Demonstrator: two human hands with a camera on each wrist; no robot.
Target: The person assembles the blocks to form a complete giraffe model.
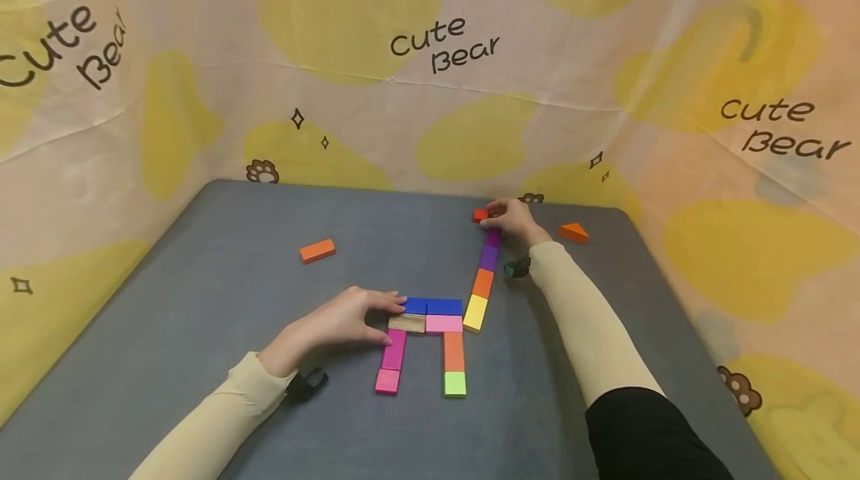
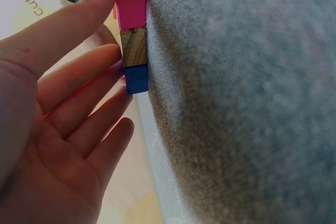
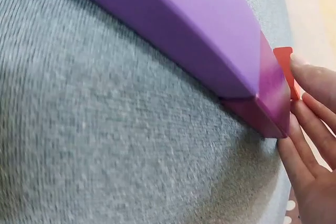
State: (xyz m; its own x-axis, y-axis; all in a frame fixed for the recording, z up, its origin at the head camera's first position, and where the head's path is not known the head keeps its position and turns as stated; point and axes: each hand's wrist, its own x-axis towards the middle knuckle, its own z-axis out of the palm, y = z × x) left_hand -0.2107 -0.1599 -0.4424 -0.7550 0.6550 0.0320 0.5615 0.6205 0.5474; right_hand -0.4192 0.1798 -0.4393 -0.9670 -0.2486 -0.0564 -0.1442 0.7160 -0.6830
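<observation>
At the far end of a slanting column of blocks, my right hand (image 1: 513,219) pinches a small red block (image 1: 480,216) between thumb and fingers. Nearest to it is a dark purple block (image 1: 493,238), followed by a violet block (image 1: 488,259), an orange block (image 1: 482,284) and a yellow block (image 1: 475,313). My left hand (image 2: 68,103), fingers fairly straight, is at the left end of the block figure. Its thumb touches the magenta block (image 2: 130,1), and fingertips lie by the wood-grain block (image 2: 134,46) and the blue block (image 2: 137,78).
A second blue block (image 1: 444,307), a light pink block (image 1: 443,324), an orange block (image 1: 454,351), a green block (image 1: 455,384) and a pink block (image 1: 387,381) belong to the figure. A loose orange block (image 1: 318,251) lies left, an orange triangular block (image 1: 574,233) right, on the grey table (image 1: 201,360).
</observation>
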